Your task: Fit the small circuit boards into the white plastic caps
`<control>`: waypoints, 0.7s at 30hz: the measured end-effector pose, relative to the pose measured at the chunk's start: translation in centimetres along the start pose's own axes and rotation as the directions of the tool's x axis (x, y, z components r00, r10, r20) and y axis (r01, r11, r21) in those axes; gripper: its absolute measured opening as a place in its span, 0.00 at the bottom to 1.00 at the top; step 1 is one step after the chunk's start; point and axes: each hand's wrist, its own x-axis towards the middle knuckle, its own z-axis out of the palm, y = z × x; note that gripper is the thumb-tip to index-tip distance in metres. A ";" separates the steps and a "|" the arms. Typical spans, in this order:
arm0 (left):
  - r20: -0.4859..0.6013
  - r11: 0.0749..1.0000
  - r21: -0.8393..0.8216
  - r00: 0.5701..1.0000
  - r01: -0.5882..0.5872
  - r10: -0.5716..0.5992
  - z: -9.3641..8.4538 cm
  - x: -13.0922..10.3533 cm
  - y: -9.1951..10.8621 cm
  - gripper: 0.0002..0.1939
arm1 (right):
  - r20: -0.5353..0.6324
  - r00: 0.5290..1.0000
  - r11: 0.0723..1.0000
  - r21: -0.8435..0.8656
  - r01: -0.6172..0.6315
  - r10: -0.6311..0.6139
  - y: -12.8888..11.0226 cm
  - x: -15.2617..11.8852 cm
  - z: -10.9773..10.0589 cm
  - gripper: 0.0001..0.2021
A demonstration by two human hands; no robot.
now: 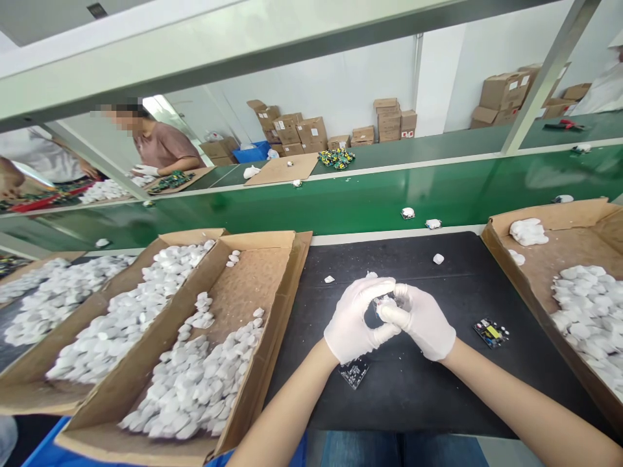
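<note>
Both my hands wear white gloves and meet over the black work mat (335, 408). My left hand (353, 321) curls round the edge of a small circuit board (400, 301), mostly hidden by the fingers. A soft white lump (384, 303) sits against the board, and my right hand (428, 324) is closed on it, thumb pressing. Below my left wrist lies a circuit board (355, 372) with its dark, soldered side showing. To the right of my right hand rests another board (491, 332) with a yellow part on top. Two loose white lumps (439, 259) lie beyond my hands.
Cardboard trays (280, 311) full of white lumps stand at my left, and another tray (516, 272) at my right. Behind the mat runs a green conveyor belt (350, 194) carrying several boards with white lumps. Across it, a person (168, 146) works near piled boards (335, 157).
</note>
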 end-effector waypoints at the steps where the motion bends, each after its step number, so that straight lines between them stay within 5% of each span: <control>1: -0.013 1.000 0.031 1.000 -0.003 0.003 0.0 0.0 -0.1 0.26 | 0.009 1.000 1.000 -0.012 0.018 -0.018 -0.1 0.0 0.1 0.08; 10: -0.072 0.964 0.242 0.989 -0.110 0.131 0.0 0.0 -0.4 0.20 | 0.073 0.997 0.972 -0.231 0.045 -0.029 -0.6 0.0 0.0 0.06; 21: -0.012 0.995 0.089 0.998 -0.053 0.054 0.4 0.1 -0.1 0.22 | 0.028 0.999 0.993 -0.112 0.049 -0.046 0.2 0.1 0.4 0.04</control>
